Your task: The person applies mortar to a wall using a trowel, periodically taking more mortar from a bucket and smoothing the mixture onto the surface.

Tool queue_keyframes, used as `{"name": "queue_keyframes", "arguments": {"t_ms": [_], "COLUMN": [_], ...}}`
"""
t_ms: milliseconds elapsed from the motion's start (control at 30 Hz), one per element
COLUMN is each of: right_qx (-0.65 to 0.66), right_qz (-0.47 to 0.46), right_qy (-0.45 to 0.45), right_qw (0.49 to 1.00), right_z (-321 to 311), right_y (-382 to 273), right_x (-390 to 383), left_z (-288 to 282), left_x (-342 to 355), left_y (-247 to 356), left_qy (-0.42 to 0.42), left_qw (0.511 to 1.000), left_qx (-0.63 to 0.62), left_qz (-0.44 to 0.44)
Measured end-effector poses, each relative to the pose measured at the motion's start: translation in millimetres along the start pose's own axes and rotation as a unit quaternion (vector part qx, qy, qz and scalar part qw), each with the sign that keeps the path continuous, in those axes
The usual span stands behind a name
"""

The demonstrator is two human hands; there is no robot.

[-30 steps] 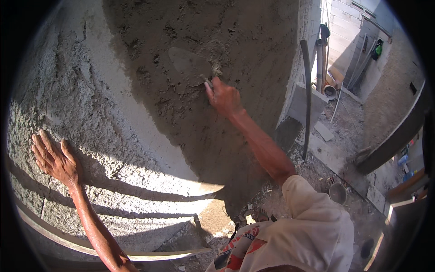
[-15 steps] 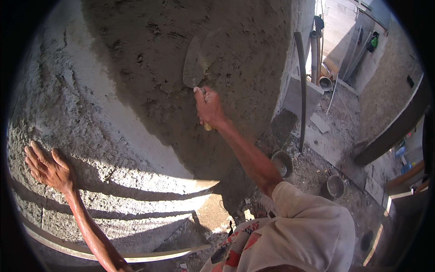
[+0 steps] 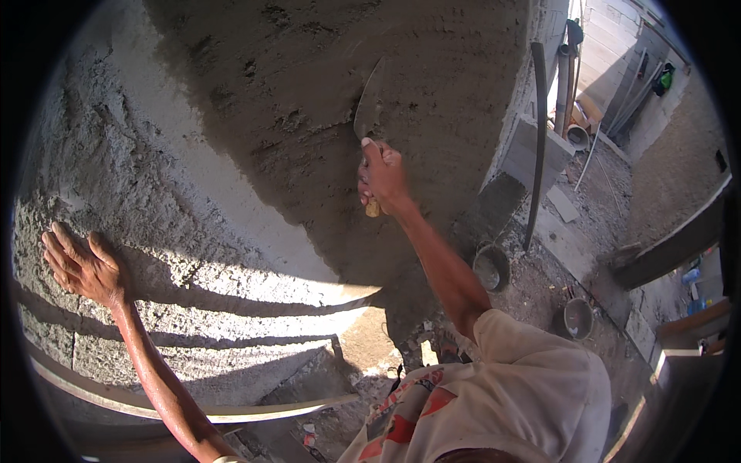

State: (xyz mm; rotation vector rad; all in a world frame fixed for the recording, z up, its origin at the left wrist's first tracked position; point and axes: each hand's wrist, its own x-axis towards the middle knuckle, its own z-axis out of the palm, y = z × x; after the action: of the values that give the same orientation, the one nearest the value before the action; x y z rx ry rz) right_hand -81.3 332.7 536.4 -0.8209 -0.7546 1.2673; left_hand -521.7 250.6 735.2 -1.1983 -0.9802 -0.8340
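My right hand [image 3: 384, 176] is closed round the wooden handle of a trowel [image 3: 370, 99]. Its pointed metal blade lies on the dark, wet mortar [image 3: 309, 85] spread over the wall. The handle's light end sticks out below my fist. Grooves and small pits mark the mortar around the blade. Far to the left, my left hand [image 3: 85, 266] rests with fingers apart on rough, dry grey plaster [image 3: 116, 185], holding nothing. A pale, smoother band [image 3: 239, 201] runs between the dry plaster and the wet mortar.
Two buckets [image 3: 491, 267] [image 3: 575, 318] stand on the rubble-strewn floor to the right. A dark curved strip [image 3: 536, 147] rises beside the wall's edge. Pipes [image 3: 566, 85] lean at the far right. A long pale board [image 3: 193, 415] crosses the lower left.
My right hand and the trowel have shifted right across the mortar, and the blade is tilted more steeply. The view has turned slightly. My left hand stays on the plaster.
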Motion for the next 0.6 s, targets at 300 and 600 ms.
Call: {"name": "queue_keyframes", "arguments": {"t_ms": [300,600], "right_qx": [-0.414,-0.498], "right_qz": [-0.255,-0.071], "right_qy": [-0.077,-0.091], "right_qw": [0.870,0.859], "right_z": [90.0,-76.3], "right_y": [75.2,152.3], "right_x": [-45.6,-132.2], "left_z": [3.8,0.5], "left_x": [-3.5,-11.0], "left_y": [7.6,-7.3], "left_qy": [-0.009,-0.026], "left_qw": [1.000,0.998], "left_qx": [-0.012,0.047], "left_qz": [-0.009,-0.014]}}
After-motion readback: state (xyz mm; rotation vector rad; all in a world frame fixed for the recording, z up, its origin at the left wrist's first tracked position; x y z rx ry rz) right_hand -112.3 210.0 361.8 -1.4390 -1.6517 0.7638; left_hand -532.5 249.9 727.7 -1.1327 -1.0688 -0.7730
